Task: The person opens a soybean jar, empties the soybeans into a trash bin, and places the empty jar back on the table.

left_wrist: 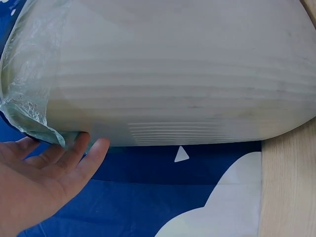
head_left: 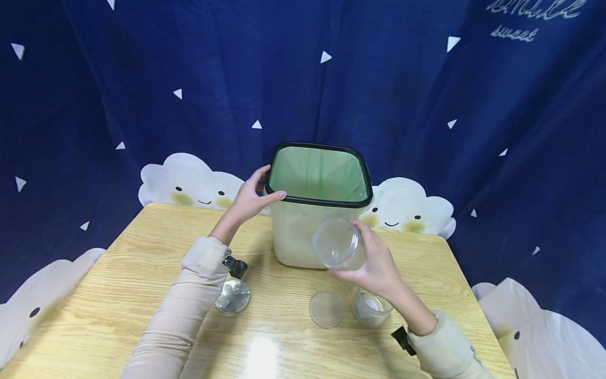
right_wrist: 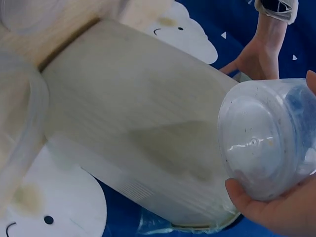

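A pale trash bin (head_left: pixel 298 237) with a black rim and a green liner bag stands at the middle back of the table. My left hand (head_left: pixel 248 197) holds the bin's front left corner, thumb over the rim. In the left wrist view, its fingers (left_wrist: pixel 84 163) lie against the bin's outside by the overhanging liner (left_wrist: pixel 32 106). My right hand (head_left: pixel 376 260) grips a clear plastic jar (head_left: pixel 333 242), tilted and raised before the bin's front wall. The jar's round base shows in the right wrist view, with the thumb and fingers around its side.
Below the right hand, another clear jar (head_left: pixel 366 313) stands on the table (head_left: pixel 284 337). Beside it lies a flat clear disc (head_left: pixel 326 309). A shiny silver lid (head_left: pixel 233 297) rests near the left forearm. A blue curtain (head_left: pixel 293 68) hangs behind.
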`<state>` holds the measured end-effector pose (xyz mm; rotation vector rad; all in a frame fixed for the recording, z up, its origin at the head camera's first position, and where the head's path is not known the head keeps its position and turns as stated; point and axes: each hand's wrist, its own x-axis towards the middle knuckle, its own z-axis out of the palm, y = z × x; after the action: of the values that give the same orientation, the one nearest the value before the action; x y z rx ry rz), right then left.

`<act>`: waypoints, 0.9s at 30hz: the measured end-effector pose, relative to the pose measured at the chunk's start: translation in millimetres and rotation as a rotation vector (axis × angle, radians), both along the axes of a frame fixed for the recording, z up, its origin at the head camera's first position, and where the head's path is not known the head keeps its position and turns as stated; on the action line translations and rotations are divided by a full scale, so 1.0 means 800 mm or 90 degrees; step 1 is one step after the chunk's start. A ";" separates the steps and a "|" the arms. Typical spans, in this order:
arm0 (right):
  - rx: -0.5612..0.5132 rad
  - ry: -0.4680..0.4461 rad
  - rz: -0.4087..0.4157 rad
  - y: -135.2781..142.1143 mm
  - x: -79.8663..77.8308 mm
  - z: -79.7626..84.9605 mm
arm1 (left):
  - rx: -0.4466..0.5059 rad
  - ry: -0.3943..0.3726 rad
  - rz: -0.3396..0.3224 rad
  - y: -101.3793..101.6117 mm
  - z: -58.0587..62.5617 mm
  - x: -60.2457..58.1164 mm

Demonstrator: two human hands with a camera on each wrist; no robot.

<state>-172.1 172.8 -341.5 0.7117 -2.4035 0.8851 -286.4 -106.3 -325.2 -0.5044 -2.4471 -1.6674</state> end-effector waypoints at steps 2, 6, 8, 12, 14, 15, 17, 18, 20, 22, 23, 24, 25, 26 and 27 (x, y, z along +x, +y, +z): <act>-0.005 -0.003 0.008 -0.003 0.001 -0.005 | 0.001 0.001 -0.001 0.000 0.000 0.000; -0.015 -0.006 0.022 -0.008 0.001 -0.016 | 0.000 0.002 -0.002 0.001 0.000 -0.001; -0.015 -0.008 0.026 -0.010 0.002 -0.022 | 0.002 0.005 -0.004 0.001 -0.001 -0.001; -0.014 -0.018 0.031 -0.016 0.002 -0.033 | 0.002 0.007 -0.002 0.000 -0.002 -0.002; -0.017 -0.023 0.036 -0.020 0.002 -0.038 | 0.000 0.006 -0.001 -0.001 -0.003 -0.003; -0.019 -0.025 0.038 -0.022 0.001 -0.041 | -0.002 0.005 0.000 -0.001 -0.002 -0.003; -0.023 -0.030 0.039 -0.025 0.000 -0.049 | -0.004 0.003 -0.001 -0.001 -0.002 -0.003; -0.026 -0.035 0.037 -0.027 0.000 -0.052 | -0.006 0.002 -0.001 -0.001 -0.002 -0.003; -0.033 -0.050 0.033 -0.032 0.000 -0.060 | -0.006 0.001 0.000 -0.001 -0.002 -0.003; -0.039 -0.067 0.024 -0.036 0.000 -0.066 | -0.005 0.000 0.001 -0.001 -0.003 -0.003; -0.044 -0.075 0.018 -0.038 0.000 -0.069 | -0.005 0.000 0.001 -0.001 -0.003 -0.003; -0.048 -0.083 0.013 -0.040 0.001 -0.072 | -0.004 0.000 0.001 -0.001 -0.003 -0.003; -0.052 -0.091 0.009 -0.042 0.001 -0.075 | -0.003 -0.001 0.000 -0.001 -0.003 -0.003; -0.056 -0.098 0.005 -0.044 0.002 -0.077 | -0.002 -0.001 -0.001 -0.001 -0.003 -0.003; -0.058 -0.104 0.001 -0.046 0.002 -0.079 | -0.001 -0.001 -0.002 -0.001 -0.003 -0.003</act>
<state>-170.5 136.3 -404.8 0.6281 -2.4851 1.0831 -288.5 -106.8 -327.9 -0.5064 -2.4503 -1.6678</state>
